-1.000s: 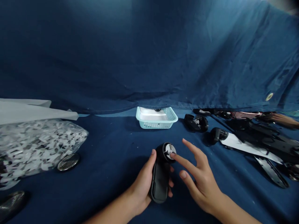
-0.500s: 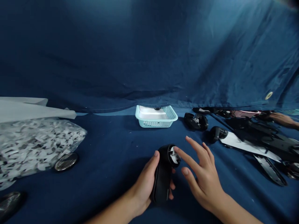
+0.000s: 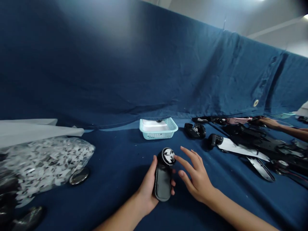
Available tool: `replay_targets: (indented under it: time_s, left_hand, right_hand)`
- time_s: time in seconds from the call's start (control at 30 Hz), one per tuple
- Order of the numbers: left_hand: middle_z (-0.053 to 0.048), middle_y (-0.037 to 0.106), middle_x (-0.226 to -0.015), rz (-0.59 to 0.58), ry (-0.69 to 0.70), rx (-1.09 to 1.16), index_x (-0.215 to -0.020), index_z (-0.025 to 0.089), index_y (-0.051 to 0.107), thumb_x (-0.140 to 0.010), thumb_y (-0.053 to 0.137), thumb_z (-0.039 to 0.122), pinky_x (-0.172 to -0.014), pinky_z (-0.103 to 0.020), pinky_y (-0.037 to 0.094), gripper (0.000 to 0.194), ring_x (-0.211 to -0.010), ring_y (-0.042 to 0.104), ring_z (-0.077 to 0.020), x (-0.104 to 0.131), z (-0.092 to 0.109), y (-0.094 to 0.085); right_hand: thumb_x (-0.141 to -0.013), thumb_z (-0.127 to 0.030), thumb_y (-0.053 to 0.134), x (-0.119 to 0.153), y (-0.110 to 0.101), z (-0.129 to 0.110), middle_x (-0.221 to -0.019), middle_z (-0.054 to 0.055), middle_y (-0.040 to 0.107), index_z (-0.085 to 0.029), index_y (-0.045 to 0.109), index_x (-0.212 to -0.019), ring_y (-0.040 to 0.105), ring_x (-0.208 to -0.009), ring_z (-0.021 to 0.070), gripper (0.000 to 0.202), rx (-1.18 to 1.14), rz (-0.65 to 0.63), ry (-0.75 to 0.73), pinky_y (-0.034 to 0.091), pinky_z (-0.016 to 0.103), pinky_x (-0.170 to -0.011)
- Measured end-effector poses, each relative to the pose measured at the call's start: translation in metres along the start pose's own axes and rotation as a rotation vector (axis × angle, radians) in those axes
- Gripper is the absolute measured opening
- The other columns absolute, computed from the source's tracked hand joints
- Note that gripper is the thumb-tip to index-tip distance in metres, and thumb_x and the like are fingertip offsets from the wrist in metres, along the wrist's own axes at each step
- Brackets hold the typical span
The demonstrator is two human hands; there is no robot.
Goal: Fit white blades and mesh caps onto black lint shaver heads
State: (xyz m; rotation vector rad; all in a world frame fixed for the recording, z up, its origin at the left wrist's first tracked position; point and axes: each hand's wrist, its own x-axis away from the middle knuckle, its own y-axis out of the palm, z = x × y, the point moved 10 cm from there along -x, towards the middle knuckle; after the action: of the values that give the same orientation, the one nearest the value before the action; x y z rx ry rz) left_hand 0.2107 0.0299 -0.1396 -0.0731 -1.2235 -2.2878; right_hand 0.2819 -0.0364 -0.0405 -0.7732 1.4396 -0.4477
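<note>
A black elongated part [image 3: 163,181] with a round head lies in my left hand [image 3: 148,189], the thumb along its left side and fingertips wrapped round its right side. Set in the round head is a white piece [image 3: 168,156]. My right hand [image 3: 196,176] has its fingers spread, palm down, and its index fingertip is at the right edge of the white piece. Nothing is held in my right hand.
A light blue basket [image 3: 158,135] stands ahead. To the left lie a clear bag of white pieces [image 3: 55,160] and a round metal part [image 3: 79,176]. Black parts [image 3: 194,131] and a white strip [image 3: 243,149] lie right. Another person's hand [image 3: 269,122] shows far right.
The black part has turned so that its flat face and white piece show more fully. My right hand has shifted slightly left along with it. The camera view has tilted upward.
</note>
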Motion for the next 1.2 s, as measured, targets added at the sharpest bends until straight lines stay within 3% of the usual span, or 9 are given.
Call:
replay_targets:
  time_s: [0.23,0.43,0.63,0.83,1.03,1.2]
  left_hand:
    - [-0.009,0.067,-0.075,0.017,0.040,0.020,-0.098,0.008,0.065,-0.086,0.043,0.069,-0.045,-0.028,0.051,0.066,-0.054,0.063,-0.0176,0.002,0.004,-0.002]
    - [-0.011,0.068,-0.079,0.035,0.028,-0.040,-0.094,0.008,0.066,-0.087,0.042,0.069,-0.046,-0.026,0.051,0.066,-0.054,0.062,-0.0158,0.002,0.000,0.001]
    - [-0.009,0.066,-0.062,0.044,-0.025,-0.172,-0.095,0.009,0.066,-0.085,0.039,0.073,-0.049,-0.024,0.049,0.070,-0.048,0.061,-0.0156,0.003,-0.007,0.001]
    - [-0.009,0.065,-0.062,0.019,-0.056,-0.093,-0.095,0.007,0.067,-0.086,0.034,0.074,-0.048,-0.023,0.049,0.075,-0.048,0.060,-0.0151,0.001,-0.007,0.001]
    - [-0.010,0.067,-0.079,0.022,-0.031,0.036,-0.098,0.008,0.066,-0.087,0.041,0.069,-0.048,-0.026,0.051,0.067,-0.054,0.061,-0.0155,-0.001,-0.005,0.001]
    - [-0.006,0.066,-0.066,0.061,-0.045,0.055,-0.096,0.010,0.066,-0.089,0.044,0.065,-0.046,-0.025,0.051,0.059,-0.051,0.061,-0.0156,0.001,-0.006,-0.001]
  right_hand:
    - [-0.090,-0.025,0.049,0.002,-0.008,-0.014,-0.149,0.013,0.034,-0.025,0.048,-0.136,0.040,-0.132,0.0331,0.046,-0.019,0.083,-0.092,0.038,0.058,-0.103]
    - [-0.089,-0.026,0.050,-0.002,-0.008,-0.021,-0.151,0.013,0.030,-0.025,0.047,-0.137,0.038,-0.133,0.0344,0.048,-0.027,0.078,-0.107,0.034,0.059,-0.105]
    - [-0.093,-0.030,0.043,-0.007,-0.010,-0.003,-0.152,0.012,0.026,-0.024,0.050,-0.130,0.033,-0.135,0.0347,0.038,-0.075,0.049,0.087,0.035,0.059,-0.103]
    - [-0.096,-0.035,0.036,-0.001,-0.005,0.006,-0.150,0.010,0.027,-0.023,0.052,-0.126,0.034,-0.135,0.0323,0.036,-0.231,0.007,0.156,0.039,0.054,-0.103]
    - [-0.097,-0.035,0.035,0.004,-0.002,-0.006,-0.150,0.010,0.028,-0.023,0.049,-0.132,0.032,-0.136,0.0331,0.040,-0.268,-0.006,0.077,0.037,0.054,-0.104]
    - [-0.096,-0.035,0.037,0.000,-0.001,-0.019,-0.153,0.012,0.022,-0.022,0.043,-0.139,0.023,-0.139,0.0381,0.046,-0.147,-0.013,0.012,0.031,0.060,-0.104]
